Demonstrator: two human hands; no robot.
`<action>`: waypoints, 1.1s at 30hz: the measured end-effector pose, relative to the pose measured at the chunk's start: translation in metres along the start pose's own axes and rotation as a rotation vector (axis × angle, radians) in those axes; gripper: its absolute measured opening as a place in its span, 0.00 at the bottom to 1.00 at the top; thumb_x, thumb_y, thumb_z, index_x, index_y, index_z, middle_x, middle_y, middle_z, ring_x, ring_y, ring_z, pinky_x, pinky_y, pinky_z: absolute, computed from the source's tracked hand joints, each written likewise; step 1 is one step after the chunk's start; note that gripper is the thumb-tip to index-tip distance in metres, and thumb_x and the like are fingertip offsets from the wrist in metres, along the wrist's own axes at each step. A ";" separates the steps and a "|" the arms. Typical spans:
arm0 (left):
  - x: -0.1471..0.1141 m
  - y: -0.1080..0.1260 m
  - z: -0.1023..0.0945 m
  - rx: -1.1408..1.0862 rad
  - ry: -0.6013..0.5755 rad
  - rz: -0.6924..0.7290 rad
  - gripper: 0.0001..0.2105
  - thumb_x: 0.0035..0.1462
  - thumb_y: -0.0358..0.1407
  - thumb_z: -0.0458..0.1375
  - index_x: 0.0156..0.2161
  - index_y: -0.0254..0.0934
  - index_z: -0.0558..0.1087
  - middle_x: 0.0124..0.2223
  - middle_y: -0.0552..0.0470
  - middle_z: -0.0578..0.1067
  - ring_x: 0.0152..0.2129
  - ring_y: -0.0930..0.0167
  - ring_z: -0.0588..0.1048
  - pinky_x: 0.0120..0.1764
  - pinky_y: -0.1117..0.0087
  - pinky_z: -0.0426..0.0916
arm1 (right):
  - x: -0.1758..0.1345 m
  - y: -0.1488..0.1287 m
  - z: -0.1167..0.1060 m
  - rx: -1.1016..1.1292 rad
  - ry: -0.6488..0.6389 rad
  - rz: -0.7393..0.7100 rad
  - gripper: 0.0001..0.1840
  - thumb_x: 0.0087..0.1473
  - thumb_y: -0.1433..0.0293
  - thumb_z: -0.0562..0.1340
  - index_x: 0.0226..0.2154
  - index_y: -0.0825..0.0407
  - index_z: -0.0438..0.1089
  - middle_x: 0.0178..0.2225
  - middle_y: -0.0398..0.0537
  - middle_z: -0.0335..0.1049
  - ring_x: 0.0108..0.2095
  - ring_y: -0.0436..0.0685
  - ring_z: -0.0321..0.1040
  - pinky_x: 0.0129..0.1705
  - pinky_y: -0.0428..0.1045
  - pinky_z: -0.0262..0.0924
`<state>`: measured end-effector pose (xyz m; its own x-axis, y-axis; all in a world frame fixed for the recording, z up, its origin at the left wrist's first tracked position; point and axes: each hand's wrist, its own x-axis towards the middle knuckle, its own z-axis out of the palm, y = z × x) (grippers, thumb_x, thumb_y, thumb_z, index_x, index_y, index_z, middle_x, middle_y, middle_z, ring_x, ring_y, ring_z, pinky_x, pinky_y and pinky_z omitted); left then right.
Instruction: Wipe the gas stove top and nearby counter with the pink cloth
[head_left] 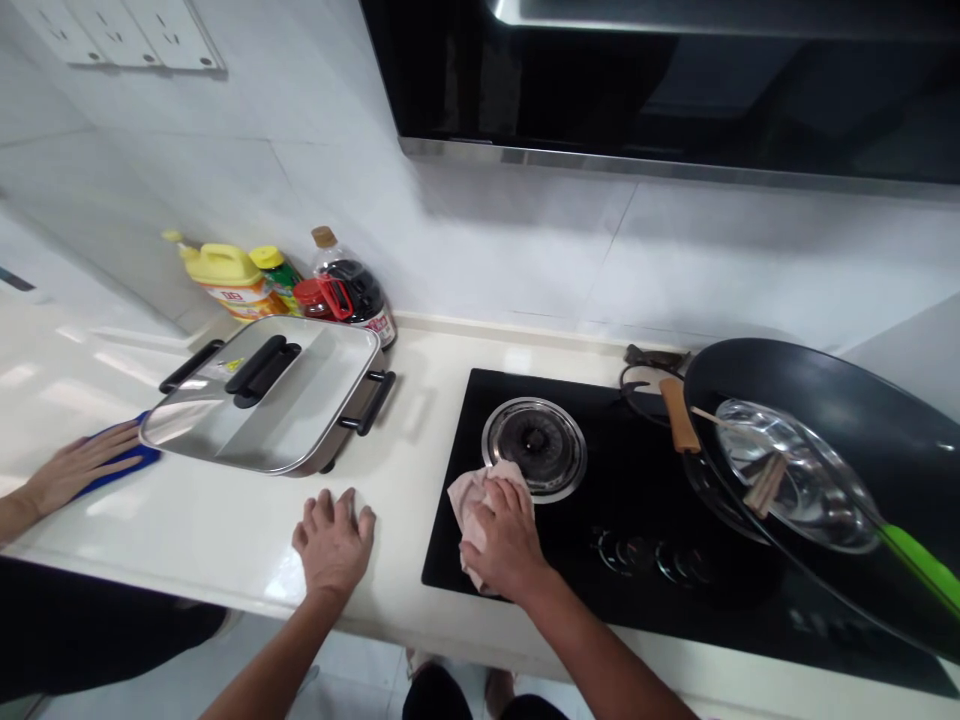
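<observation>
My right hand [508,540] presses a pale pink cloth [472,500] onto the black glass gas stove [600,480]. Its fingers curl over the cloth, beside the left burner [534,448]. The cloth's edge meets the burner's steel ring. To the left, my left hand [334,538] rests on the cream countertop [401,480] with its fingers apart and slightly bent, holding nothing. Just beyond it stands an electric pan with a glass lid [262,400] and black handles.
At far left another person's hand [82,462] lies on a blue cloth [124,470]. A large wok [825,400] holding a steel bowl [810,480] covers the stove's right side. Bottles, including a dark sauce bottle [356,285], line the wall. A range hood [660,90] hangs above.
</observation>
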<state>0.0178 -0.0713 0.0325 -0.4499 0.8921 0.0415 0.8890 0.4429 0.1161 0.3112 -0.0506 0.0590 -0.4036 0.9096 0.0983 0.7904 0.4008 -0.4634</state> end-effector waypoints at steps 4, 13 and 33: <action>0.001 0.001 0.000 -0.015 -0.011 -0.010 0.27 0.69 0.45 0.43 0.65 0.34 0.68 0.72 0.32 0.57 0.71 0.48 0.51 0.67 0.43 0.50 | -0.042 0.036 -0.008 -0.019 0.115 0.045 0.17 0.54 0.63 0.66 0.47 0.46 0.76 0.62 0.54 0.65 0.65 0.69 0.52 0.71 0.67 0.44; -0.001 0.006 -0.006 -0.014 -0.005 -0.003 0.26 0.68 0.44 0.45 0.64 0.33 0.69 0.72 0.31 0.58 0.71 0.48 0.51 0.66 0.43 0.51 | -0.021 0.105 -0.039 -0.253 0.327 0.477 0.20 0.62 0.61 0.56 0.48 0.54 0.76 0.63 0.65 0.59 0.65 0.74 0.51 0.67 0.72 0.45; 0.002 0.009 -0.010 0.016 0.032 0.050 0.28 0.69 0.46 0.42 0.63 0.31 0.68 0.70 0.30 0.59 0.70 0.49 0.53 0.65 0.41 0.53 | -0.056 -0.038 0.033 0.142 0.007 -0.173 0.13 0.53 0.64 0.64 0.42 0.49 0.72 0.46 0.50 0.71 0.53 0.64 0.59 0.70 0.65 0.44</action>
<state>0.0246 -0.0665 0.0432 -0.4069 0.9101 0.0782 0.9117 0.3992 0.0974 0.2882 -0.1201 0.0417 -0.5237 0.8298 0.1930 0.6370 0.5318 -0.5580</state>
